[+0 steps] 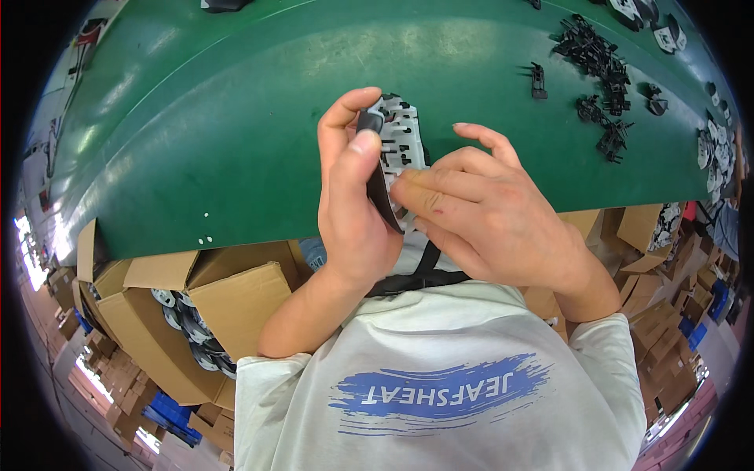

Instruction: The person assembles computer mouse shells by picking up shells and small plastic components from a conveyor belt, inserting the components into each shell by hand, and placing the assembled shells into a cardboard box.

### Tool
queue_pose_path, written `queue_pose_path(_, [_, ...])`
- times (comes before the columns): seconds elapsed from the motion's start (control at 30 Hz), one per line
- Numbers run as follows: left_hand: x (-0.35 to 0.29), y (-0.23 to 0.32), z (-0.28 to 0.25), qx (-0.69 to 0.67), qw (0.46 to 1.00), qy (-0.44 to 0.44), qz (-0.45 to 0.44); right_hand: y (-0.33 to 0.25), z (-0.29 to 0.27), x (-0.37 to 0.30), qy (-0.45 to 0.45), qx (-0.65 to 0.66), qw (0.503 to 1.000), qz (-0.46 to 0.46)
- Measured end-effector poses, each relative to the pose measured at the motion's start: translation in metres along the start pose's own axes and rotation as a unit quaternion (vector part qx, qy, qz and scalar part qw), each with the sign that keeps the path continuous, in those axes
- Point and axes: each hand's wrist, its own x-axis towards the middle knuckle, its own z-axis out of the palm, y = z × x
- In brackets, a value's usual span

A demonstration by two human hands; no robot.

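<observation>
Over the near edge of the table, my left hand (351, 208) is closed around a grey and black plastic housing (402, 140). The housing stands on edge. Its light grey inner side, with slots and small black parts, faces right, and its dark outer side lies toward my left palm. My right hand (503, 212) reaches in from the right with its fingertips pressed together against the lower inner side. One finger of that hand is raised away from the rest. Whatever is between the right fingertips is hidden.
On the green table (259, 118), a pile of black plastic parts (601, 63) lies far right, with a single black part (537, 81) nearer. White and black pieces (715, 157) line the right edge. An open cardboard box (236, 294) holding similar pieces stands lower left.
</observation>
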Motion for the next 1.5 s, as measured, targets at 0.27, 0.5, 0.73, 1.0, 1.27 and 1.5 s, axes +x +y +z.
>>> queue_pose_path(0.27, [0.006,0.027,0.01,-0.257,0.957,-0.018,-0.132,0.001,-0.018,0.0,0.127,0.009,0.992,-0.007])
queue_pose_path(0.5, [0.003,0.025,-0.004,-0.433,0.872,-0.098,-0.203,-0.004,-0.029,-0.007,0.154,0.051,0.986,-0.038])
queue_pose_path(0.73, [0.004,0.025,-0.012,-0.505,0.81,-0.142,-0.262,0.011,-0.034,-0.009,0.186,0.069,0.979,-0.04])
queue_pose_path(1.0, [0.003,0.028,-0.012,-0.46,0.847,-0.111,-0.241,0.049,-0.044,-0.02,0.208,0.026,0.978,0.013])
queue_pose_path(1.27, [-0.016,0.054,-0.046,-0.356,0.917,-0.104,-0.146,0.106,-0.039,-0.019,0.166,-0.347,0.905,0.183])
queue_pose_path(1.5, [-0.084,0.149,-0.193,-0.119,0.985,0.063,0.107,0.146,-0.044,-0.039,0.116,-0.392,0.903,0.131])
